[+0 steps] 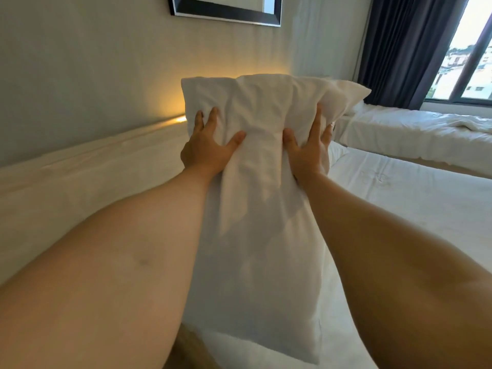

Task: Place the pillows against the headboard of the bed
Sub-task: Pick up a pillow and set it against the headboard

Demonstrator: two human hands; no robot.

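Observation:
A white pillow (261,198) hangs lengthwise in front of me, held up above the white bed (415,198). My left hand (206,147) grips its upper left side, thumb pressed into the front and fingers curled round the edge. On the upper right side my right hand (308,147) grips it the same way. The pale headboard (87,169) runs along the wall to the left, lit by a warm light strip (181,119). The pillow's lower end hangs near the mattress corner.
A second bed (415,131) with rumpled white bedding stands beyond, near a window (468,62) with dark curtains (404,49). A framed mirror or picture (226,9) hangs on the wall above the headboard. Part of another pillow (338,151) peeks out right of my right hand.

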